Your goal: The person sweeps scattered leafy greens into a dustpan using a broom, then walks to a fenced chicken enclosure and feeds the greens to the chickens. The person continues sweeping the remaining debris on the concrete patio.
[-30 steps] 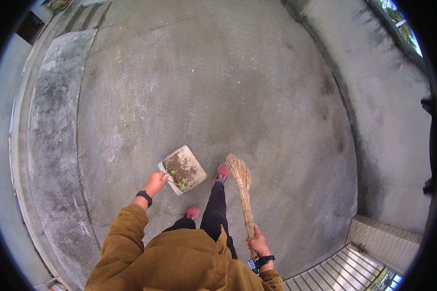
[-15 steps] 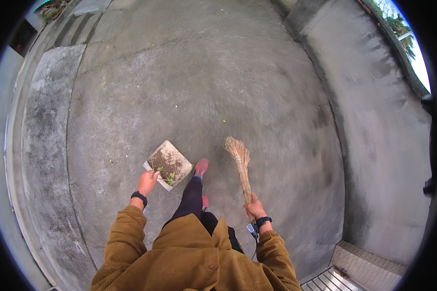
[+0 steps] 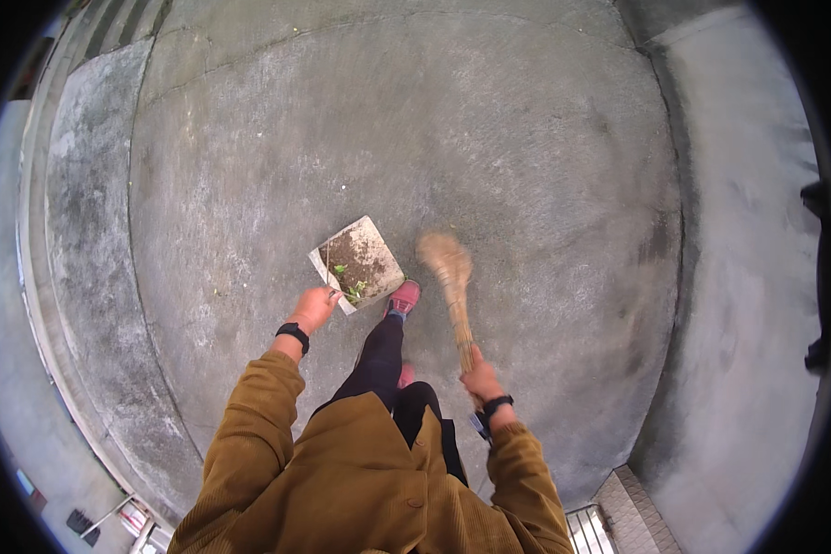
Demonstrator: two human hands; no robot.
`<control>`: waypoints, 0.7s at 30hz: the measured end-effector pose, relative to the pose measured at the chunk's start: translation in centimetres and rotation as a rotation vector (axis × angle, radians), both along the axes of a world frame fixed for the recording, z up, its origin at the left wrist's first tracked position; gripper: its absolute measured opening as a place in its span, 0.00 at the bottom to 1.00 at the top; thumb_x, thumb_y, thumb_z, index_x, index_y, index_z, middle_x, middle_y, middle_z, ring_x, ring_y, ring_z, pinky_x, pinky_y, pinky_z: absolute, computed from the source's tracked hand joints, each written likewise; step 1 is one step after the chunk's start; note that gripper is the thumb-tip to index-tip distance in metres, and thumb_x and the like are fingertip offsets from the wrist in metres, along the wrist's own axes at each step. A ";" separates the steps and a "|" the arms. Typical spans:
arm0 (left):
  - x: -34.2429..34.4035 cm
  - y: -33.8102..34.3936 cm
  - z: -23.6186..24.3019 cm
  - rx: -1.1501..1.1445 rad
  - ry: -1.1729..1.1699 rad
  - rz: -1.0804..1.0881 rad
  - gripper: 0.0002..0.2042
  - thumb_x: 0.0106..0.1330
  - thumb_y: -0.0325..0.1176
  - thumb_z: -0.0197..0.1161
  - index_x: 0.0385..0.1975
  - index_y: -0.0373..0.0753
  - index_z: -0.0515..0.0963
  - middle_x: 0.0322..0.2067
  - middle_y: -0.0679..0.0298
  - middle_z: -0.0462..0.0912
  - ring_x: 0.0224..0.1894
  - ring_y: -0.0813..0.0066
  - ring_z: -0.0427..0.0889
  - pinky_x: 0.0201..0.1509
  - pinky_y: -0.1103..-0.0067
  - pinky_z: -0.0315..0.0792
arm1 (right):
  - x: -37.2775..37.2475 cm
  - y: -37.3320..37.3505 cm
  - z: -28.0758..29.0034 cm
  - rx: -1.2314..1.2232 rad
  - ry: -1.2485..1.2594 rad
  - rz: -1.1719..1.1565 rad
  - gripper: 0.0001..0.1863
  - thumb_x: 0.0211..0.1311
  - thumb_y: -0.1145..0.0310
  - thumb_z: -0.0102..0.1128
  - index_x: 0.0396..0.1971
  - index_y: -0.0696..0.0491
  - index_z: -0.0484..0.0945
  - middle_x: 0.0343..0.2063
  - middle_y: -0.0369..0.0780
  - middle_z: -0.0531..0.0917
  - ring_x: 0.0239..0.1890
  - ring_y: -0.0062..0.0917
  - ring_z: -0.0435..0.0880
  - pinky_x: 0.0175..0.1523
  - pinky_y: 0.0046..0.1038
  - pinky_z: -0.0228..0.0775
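Note:
My left hand (image 3: 316,307) is closed round the thin handle of a pale, square dustpan (image 3: 376,247). Dark soil and dirt cover much of its inside, and a few green leaves (image 3: 355,292) lie near its handle side. To the right, my right hand (image 3: 482,379) grips the lower end of a straw broom (image 3: 459,319). The broom's bristle end points away from me and is smeared by motion. It hangs a little to the right of the dustpan, apart from it.
Grey concrete floor (image 3: 526,185) spreads around me, with small bits scattered on it. A wall (image 3: 748,277) runs along the right, and a raised concrete strip (image 3: 92,231) along the left. My pink shoe (image 3: 403,297) is beside the dustpan. A metal grate (image 3: 589,531) lies at lower right.
The dustpan and my left hand have shifted forward and to the right in view. My right hand has stayed nearly in place, while the broom's bristle end has swung slightly and blurred.

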State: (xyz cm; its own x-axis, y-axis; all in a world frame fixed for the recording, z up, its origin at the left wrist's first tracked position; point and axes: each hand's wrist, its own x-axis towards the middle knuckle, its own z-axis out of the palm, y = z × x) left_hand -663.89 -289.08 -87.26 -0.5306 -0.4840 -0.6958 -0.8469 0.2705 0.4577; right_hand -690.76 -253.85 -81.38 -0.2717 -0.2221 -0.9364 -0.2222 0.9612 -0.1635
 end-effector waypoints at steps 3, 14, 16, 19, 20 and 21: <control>-1.7 -2.1 -0.2 -0.061 0.027 -0.024 0.19 0.69 0.45 0.58 0.29 0.32 0.78 0.28 0.43 0.80 0.34 0.40 0.78 0.38 0.59 0.72 | -4.0 -1.8 7.9 0.046 -0.293 -0.205 0.46 0.49 0.77 0.61 0.71 0.43 0.55 0.24 0.44 0.82 0.21 0.29 0.81 0.25 0.31 0.74; -10.6 -13.6 1.0 -0.137 0.056 0.149 0.17 0.67 0.44 0.59 0.27 0.33 0.79 0.27 0.44 0.80 0.33 0.41 0.79 0.38 0.56 0.72 | -24.4 -14.5 16.6 -0.030 -0.056 -0.468 0.43 0.51 0.80 0.60 0.70 0.44 0.58 0.23 0.38 0.79 0.15 0.22 0.77 0.18 0.28 0.70; -13.2 -16.8 1.6 -0.182 0.072 0.184 0.18 0.66 0.44 0.59 0.25 0.33 0.79 0.26 0.43 0.80 0.33 0.40 0.79 0.37 0.56 0.72 | -30.1 -17.9 15.5 -0.056 -0.020 -0.531 0.42 0.51 0.81 0.60 0.69 0.44 0.58 0.24 0.38 0.80 0.15 0.23 0.77 0.18 0.28 0.70; -19.3 -23.0 2.4 -0.265 0.052 0.251 0.20 0.66 0.45 0.59 0.22 0.32 0.78 0.25 0.43 0.79 0.31 0.40 0.78 0.36 0.56 0.71 | -39.5 -25.1 13.2 -0.162 0.016 -0.582 0.39 0.52 0.81 0.59 0.66 0.45 0.61 0.25 0.38 0.79 0.15 0.24 0.77 0.16 0.28 0.70; -21.8 -25.5 2.4 -0.322 0.053 0.289 0.20 0.67 0.45 0.59 0.22 0.31 0.77 0.25 0.43 0.79 0.30 0.39 0.77 0.34 0.56 0.70 | -42.7 -27.8 12.6 -0.198 0.016 -0.597 0.38 0.52 0.81 0.59 0.65 0.46 0.62 0.25 0.38 0.79 0.15 0.24 0.77 0.16 0.29 0.70; -23.8 -28.1 2.8 -0.312 0.050 0.340 0.20 0.67 0.45 0.59 0.23 0.31 0.77 0.25 0.43 0.78 0.30 0.39 0.77 0.33 0.57 0.70 | -45.9 -30.6 12.1 -0.260 0.047 -0.594 0.36 0.52 0.82 0.58 0.64 0.47 0.63 0.25 0.38 0.79 0.15 0.24 0.78 0.16 0.29 0.70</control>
State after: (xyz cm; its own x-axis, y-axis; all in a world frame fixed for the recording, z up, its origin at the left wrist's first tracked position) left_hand -687.66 -317.18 -84.46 -0.3352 -0.8183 -0.4670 -0.8901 0.1126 0.4416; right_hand -736.62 -284.42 -69.24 -0.4572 -0.2392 -0.8566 0.3221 0.8532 -0.4102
